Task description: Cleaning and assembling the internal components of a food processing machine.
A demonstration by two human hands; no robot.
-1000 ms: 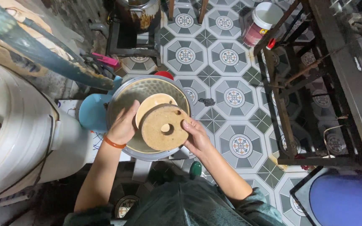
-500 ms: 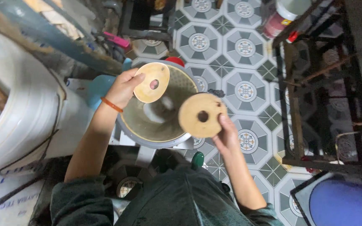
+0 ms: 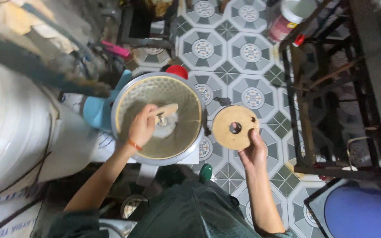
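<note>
Holding a tan disc with a round centre hole, our right hand is pinching its lower edge, fingers closed on the rim, disc sitting just above the fingertips and out to the right of the big round metal bowl. Our left hand is reaching inside that bowl, fingers curled around a second, paler disc that is sticking out past the fingertips toward the bowl's centre; we are seeing it edge-on and tilted, over a small metal hub just beside the fingers. An orange band is sitting on the left wrist behind the fingers. Beyond the left fingers a red cap is peeking over the bowl's far rim, and a blue plastic part is lying off to their left, touching the bowl's side. A large white roll is filling the far left. Right of the right fingers a dark metal frame is standing on the patterned tile floor. We cannot tell whether the paler disc is touching the hub.
</note>
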